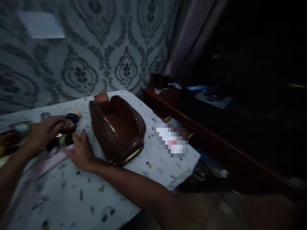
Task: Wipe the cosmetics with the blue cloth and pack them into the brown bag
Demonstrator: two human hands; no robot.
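Note:
My left hand (46, 129) reaches over a cluster of small items on the table, its fingers bent beside a dark roundish item (69, 125). Dimness and blur hide whether it grips anything. Close by, my right hand (82, 151) has curled fingers at the end of a pale pink flat strip (51, 162) and beside a small green container with a dark end (65, 139). What sits between those fingers cannot be made out. Right of both hands, a brown leather-like bag (100, 135) stands with its zippered top gaping and its reddish-brown inside showing.
The table (79, 198) has a white patterned cover. A jar with a pale lid (74, 114) and several blurred items lie around my left hand. A blurred-out white object (169, 140) lies right of the bag. Beyond stands a dark red-brown piece of furniture (168, 100), its drawer partly pulled out.

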